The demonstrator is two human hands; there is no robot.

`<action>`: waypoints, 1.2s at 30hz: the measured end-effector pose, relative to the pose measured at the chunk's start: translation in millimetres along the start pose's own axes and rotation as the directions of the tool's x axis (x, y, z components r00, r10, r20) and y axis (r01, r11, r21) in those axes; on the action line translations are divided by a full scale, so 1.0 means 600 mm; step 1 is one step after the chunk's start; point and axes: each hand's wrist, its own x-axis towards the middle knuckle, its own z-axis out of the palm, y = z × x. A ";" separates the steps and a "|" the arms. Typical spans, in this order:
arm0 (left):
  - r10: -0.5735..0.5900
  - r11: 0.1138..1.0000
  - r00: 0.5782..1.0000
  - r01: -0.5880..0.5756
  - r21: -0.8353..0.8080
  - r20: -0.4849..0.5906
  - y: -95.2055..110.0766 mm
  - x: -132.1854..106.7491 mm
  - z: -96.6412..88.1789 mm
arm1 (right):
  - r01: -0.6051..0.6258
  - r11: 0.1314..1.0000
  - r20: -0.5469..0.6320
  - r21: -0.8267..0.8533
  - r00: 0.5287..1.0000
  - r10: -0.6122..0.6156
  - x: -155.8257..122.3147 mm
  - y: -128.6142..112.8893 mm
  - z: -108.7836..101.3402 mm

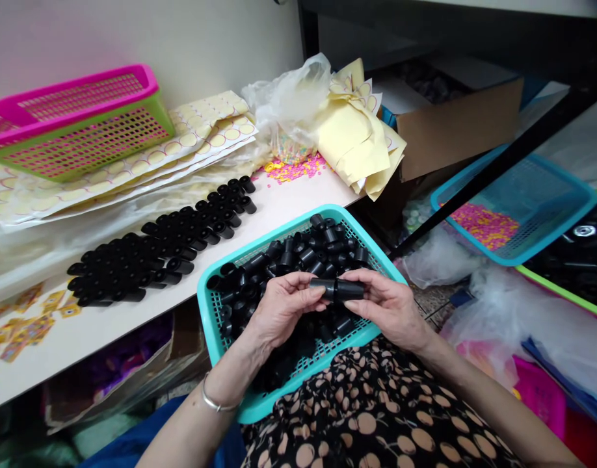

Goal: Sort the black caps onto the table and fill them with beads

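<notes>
In the head view, both hands are working above the turquoise basket [279, 233], a little toward 2 o'clock from its middle. The left hand [283, 305] is pinching one black plastic cylinder [322, 286], its thumb and fingers closing around the piece. The right hand [389, 302] is gripping a second, tapered black cylinder [352, 290] the same way. The two pieces are lying in line, end to end; whether they are fitting together I cannot tell. A metal bangle [212, 401] is circling the left wrist.

Beneath the hands, a heap of loose black cylinders [283, 257] is filling much of the basket. Taking that basket as the clock's centre, close-set rows of black cylinders [157, 250] are resting on the white desk [281, 207] between 9 and 10 o'clock. Small yellow printed pieces [28, 335] are lying at 9, a pink-and-green basket [93, 140] is sitting on sticker sheets [215, 140] around 10 to 11, and a clear plastic bag [293, 91] is slumping at 12 beside scattered pink and yellow bits [298, 170]. Folded cream paper [359, 140] is leaning at 1. A blue basket [571, 195] is holding more such bits at 2.
</notes>
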 end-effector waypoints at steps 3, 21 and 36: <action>0.012 1.000 1.000 -0.012 -0.027 -0.028 0.000 0.002 0.000 | 0.009 1.000 0.000 -0.015 1.000 -0.009 0.000 0.000 0.003; 0.031 0.997 0.998 -0.035 -0.069 -0.060 -0.004 0.003 -0.010 | 0.008 1.000 -0.030 -0.005 1.000 -0.008 0.003 0.002 0.003; 0.079 0.952 0.994 -0.099 -0.290 -0.082 0.022 0.006 -0.052 | -0.100 0.988 -0.045 0.117 0.993 0.106 0.016 0.012 0.006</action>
